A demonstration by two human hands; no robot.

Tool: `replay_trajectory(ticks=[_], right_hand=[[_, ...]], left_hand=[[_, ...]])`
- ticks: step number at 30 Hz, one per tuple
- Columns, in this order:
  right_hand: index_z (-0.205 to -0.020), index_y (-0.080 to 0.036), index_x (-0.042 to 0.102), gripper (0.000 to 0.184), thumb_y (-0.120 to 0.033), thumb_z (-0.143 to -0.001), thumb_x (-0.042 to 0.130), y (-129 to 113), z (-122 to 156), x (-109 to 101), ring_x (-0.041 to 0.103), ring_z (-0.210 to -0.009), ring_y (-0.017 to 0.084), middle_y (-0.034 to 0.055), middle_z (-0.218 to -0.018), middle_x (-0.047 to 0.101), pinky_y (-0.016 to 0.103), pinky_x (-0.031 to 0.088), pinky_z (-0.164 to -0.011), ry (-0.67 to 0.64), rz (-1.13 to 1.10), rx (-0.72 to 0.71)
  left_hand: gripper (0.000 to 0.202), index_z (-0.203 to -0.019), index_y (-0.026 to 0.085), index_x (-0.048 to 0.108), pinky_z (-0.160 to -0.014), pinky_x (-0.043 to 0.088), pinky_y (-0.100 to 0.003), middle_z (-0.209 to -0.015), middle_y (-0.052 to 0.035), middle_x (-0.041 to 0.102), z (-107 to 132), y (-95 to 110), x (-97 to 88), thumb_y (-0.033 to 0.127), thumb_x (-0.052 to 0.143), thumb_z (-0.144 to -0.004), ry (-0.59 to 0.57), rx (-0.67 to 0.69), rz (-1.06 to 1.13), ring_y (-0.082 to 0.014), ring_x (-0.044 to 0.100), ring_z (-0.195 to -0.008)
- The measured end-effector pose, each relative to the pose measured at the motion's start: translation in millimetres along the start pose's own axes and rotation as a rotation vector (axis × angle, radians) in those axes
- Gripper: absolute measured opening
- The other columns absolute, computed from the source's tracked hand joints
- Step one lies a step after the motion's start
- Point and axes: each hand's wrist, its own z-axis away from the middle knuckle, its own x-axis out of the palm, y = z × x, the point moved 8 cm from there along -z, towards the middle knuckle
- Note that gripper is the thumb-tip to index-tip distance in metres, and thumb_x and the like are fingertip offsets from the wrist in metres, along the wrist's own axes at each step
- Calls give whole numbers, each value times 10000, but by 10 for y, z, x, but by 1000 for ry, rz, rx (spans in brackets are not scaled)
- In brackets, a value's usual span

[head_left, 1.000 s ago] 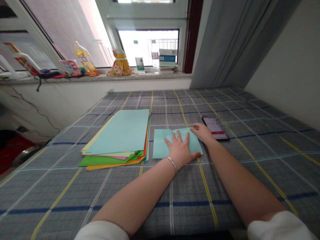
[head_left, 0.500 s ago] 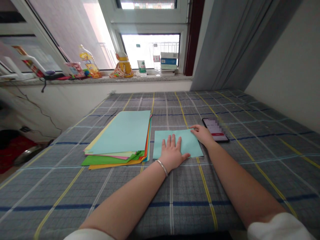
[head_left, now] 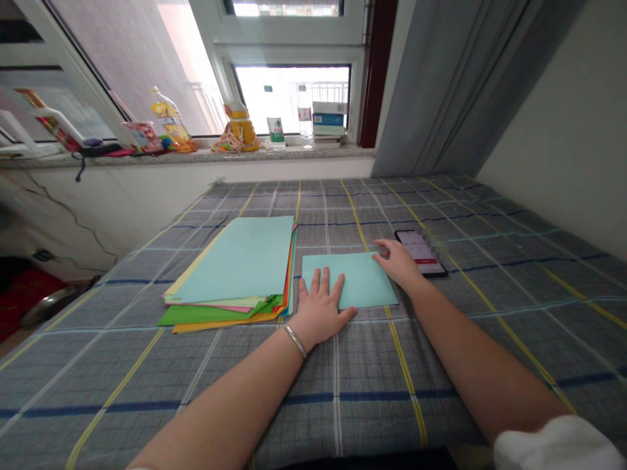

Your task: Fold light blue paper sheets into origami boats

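Note:
A light blue sheet of paper point(head_left: 365, 281), smaller than the sheets in the stack beside it, lies flat on the checked cloth. Fingers spread, my left hand point(head_left: 321, 310) rests palm down over its lower left part and wears a silver bangle on the wrist. At the paper's upper right corner is my right hand point(head_left: 396, 262). Its thumb is at the paper's edge, and a gap shows between thumb and forefinger, with nothing visible in it. Left of the paper sits a stack of coloured paper point(head_left: 245, 258) with a light blue sheet on top.
A phone point(head_left: 422, 253) lies just beyond my right hand, its screen lit. The grey checked cloth point(head_left: 196, 405) covers the whole surface. Along the windowsill point(head_left: 294, 155) stand bottles, a cup and stacked boxes. A grey curtain point(head_left: 431, 85) hangs at the right.
My left hand has slid left and toward me across the paper. My right forefinger has lifted off the paper's corner, parting from the thumb. The paper has hardly moved.

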Motion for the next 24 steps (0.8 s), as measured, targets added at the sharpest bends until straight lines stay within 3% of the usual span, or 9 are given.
replay_trajectory(ticks=[2, 5, 7, 8, 13, 17, 21, 24], right_hand=[[-1118, -194, 652, 366, -230, -755, 673, -261, 125, -67, 536, -1143, 235, 95, -1212, 614, 387, 388, -997, 21, 49, -185], [-1010, -212, 686, 196, -247, -837, 601, -598, 407, 46, 608, -1009, 187, 52, -1039, 693, 337, 432, -930, -213, -13, -395], [-957, -230, 699, 161, -278, -872, 572, -779, 627, 158, 631, -921, 171, 30, -947, 711, 304, 456, -856, -414, -5, -532], [-922, -234, 706, 151, -296, -872, 578, -838, 705, 175, 629, -914, 178, 29, -915, 712, 305, 454, -840, -451, 32, -585], [-952, -234, 693, 303, -435, -729, 732, -926, 805, 178, 609, -939, 211, 37, -957, 699, 321, 450, -821, -484, 101, -659], [-930, -237, 692, 175, -327, -779, 691, -951, 820, 179, 604, -956, 190, 29, -960, 698, 300, 434, -842, -482, 80, -700], [-889, -238, 687, 103, -243, -830, 602, -965, 802, 147, 625, -854, 169, 16, -881, 701, 266, 424, -742, -418, 169, -655], [-867, -234, 672, 108, -233, -847, 566, -1014, 783, 87, 619, -790, 162, 11, -847, 698, 262, 401, -695, -327, 250, -607]], left_hand=[[786, -1498, 234, 201, -1074, 66, -670, -1562, -171, 139, -8, -6, 10, 691, 301, -867, 1, 0, 8, -373, 61, -1439], [776, -1500, 212, 193, -1079, 76, -666, -1565, -171, 116, -10, -34, 26, 666, 314, -881, -27, 13, 19, -360, 50, -1442], [746, -1502, 200, 174, -1091, 103, -645, -1569, -161, 97, 3, -44, 36, 622, 317, -904, -62, 57, 28, -336, 48, -1447], [724, -1503, 199, 170, -1097, 116, -632, -1570, -152, 95, 14, -47, 35, 598, 316, -916, -73, 86, 30, -325, 52, -1449], [643, -1472, 232, 273, -1109, 169, -591, -1553, -123, 220, 43, -81, -72, 555, 371, -924, 2, 182, -2, -325, 165, -1431], [488, -1315, 255, 495, -1081, 314, -461, -1413, -73, 471, 28, -15, -244, 494, 511, -890, 105, 330, 13, -284, 387, -1328], [227, -1071, 213, 620, -884, 462, -328, -1088, -51, 665, 28, 88, -363, 328, 485, -929, 128, 435, -8, -203, 618, -1016], [155, -949, 206, 617, -744, 468, -319, -899, -29, 682, 36, 126, -421, 248, 469, -927, 164, 395, -83, -194, 646, -806]])
